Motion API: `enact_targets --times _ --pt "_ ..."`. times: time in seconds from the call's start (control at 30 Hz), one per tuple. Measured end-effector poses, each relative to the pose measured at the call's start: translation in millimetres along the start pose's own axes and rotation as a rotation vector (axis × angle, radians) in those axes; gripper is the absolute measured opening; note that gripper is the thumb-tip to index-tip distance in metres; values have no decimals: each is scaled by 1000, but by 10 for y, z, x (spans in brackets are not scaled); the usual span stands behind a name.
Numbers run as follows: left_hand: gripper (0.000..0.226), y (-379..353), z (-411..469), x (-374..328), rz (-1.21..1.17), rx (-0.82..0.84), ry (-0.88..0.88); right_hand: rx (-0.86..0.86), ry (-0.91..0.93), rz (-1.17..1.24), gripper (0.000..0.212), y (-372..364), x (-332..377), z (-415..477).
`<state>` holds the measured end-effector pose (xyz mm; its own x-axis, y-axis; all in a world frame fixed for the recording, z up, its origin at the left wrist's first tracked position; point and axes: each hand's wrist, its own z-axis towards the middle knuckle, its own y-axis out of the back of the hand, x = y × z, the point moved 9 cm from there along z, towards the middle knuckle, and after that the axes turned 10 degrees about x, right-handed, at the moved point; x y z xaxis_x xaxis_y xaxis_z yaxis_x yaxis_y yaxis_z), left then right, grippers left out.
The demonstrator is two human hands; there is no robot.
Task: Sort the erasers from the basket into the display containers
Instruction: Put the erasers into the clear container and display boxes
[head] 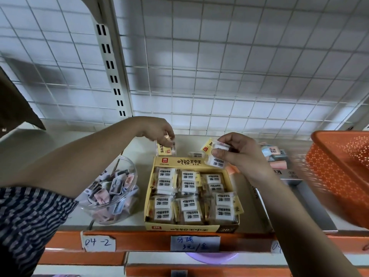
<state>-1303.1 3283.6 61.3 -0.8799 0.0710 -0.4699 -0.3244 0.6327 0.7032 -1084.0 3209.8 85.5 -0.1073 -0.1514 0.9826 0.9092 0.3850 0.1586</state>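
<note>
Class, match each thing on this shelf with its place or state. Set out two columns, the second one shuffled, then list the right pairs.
1. glass bowl
2. yellow box
3. orange basket
4. left hand

a. at the right edge
b. pinches one wrapped eraser
c. left of the yellow box, holding small mixed erasers
d. in the middle, holding rows of wrapped white erasers

Pairs: 1-c, 2-d, 3-a, 4-b

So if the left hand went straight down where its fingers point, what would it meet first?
Probably the yellow display box, at its back flap, under the wrapped eraser the left hand pinches; depth unclear, possibly the shelf behind.
</note>
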Motion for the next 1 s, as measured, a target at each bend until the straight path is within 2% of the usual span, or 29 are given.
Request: enact_targets --times 0.1,0.3,0.47,0.7,0.8,1.0 --pt "30 218 -193 -80 2 -161 -34 21 -15 16 27 -34 -11 9" --pt "18 362 -705 -290 -196 -361 -169 59 -60 31 22 -120 8 -15" --pt "16 172 -1040 -377 -444 -405 -273 111 -65 34 14 -184 6 -24" --pt "24 -96 -1182 -326 -736 -534 -368 323 -130 7 16 -446 -12 -100" --pt "9 -177 -1222 -301 -737 -608 -374 432 -133 -124 29 -575 -3 -136" --pt "21 -331 -1321 -290 -776 -630 -419 621 -177 -283 20 -830 -4 -254"
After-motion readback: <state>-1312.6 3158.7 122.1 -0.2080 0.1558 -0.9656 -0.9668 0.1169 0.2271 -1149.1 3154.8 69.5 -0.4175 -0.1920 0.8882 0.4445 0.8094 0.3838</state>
